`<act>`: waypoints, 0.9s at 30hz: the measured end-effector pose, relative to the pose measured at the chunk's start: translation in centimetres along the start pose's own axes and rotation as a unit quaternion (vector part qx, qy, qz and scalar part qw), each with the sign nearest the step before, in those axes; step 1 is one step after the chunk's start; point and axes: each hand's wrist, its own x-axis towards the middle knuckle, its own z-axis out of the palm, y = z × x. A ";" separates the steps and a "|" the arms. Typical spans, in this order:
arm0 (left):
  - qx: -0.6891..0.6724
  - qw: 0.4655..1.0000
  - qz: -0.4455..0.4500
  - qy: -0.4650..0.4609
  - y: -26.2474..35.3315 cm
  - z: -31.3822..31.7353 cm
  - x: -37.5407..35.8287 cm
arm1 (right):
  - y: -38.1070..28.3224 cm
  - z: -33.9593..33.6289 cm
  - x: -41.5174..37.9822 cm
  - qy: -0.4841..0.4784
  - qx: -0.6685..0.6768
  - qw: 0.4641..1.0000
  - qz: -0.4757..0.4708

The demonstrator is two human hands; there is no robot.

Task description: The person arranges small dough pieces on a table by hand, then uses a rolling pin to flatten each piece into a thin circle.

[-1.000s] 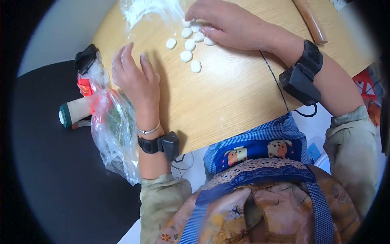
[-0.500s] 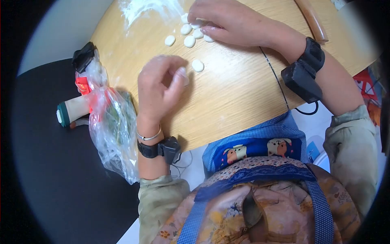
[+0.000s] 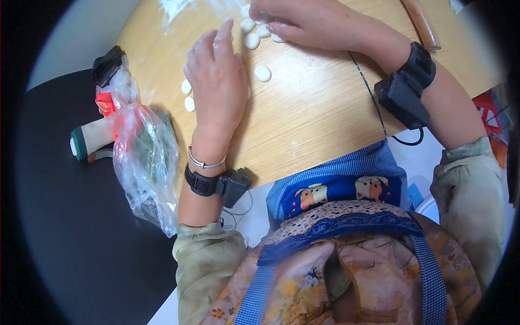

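"Far left, quick?"

"Cream cylinder with a dark green end [image 3: 92,138], sticking out from a clear plastic bag with red patches [image 3: 146,157]. Bag's beside the left edge of the pale wood-grain table [image 3: 303,119]. Small black object [image 3: 107,66] at that edge too."

"Next?"

"Loose white powder [image 3: 181,6], towards the far edge. Nearer the left edge, two white, round, dough-like pieces [image 3: 189,104], just beside the left hand [image 3: 216,81]."

"State of that hand?"

"Palm down, fingers stretched out, slightly apart. Underside's hidden, can't tell if it holds anything. Boxy black device [image 3: 235,187] strapped at the wrist, by the near edge."

"Middle?"

"Loose cluster of white dough-like discs [image 3: 252,41] towards the far edge. One lone white disc [image 3: 262,73] sits apart, nearer the near edge."

"And the right hand [image 3: 306,24]?"

"Reaching over the cluster's right side, fingers bent, thumb close to the discs. Fingertips covered, can't tell whether it grips one."

"Last?"

"Brown wooden rod [image 3: 421,24], off towards the table's far right corner."
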 end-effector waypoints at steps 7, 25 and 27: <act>-0.104 0.992 0.005 0.066 -1.1 0.0 0.3 | 0.0 -0.2 0.0 -0.012 -0.014 1.000 -0.003; -0.108 0.993 -0.001 0.053 -1.8 -2.6 0.0 | 0.0 -0.3 0.1 -0.017 0.055 0.998 0.035; -0.240 0.970 0.024 -0.017 0.2 -2.3 0.1 | 0.2 -0.2 -0.1 -0.012 0.053 0.998 0.038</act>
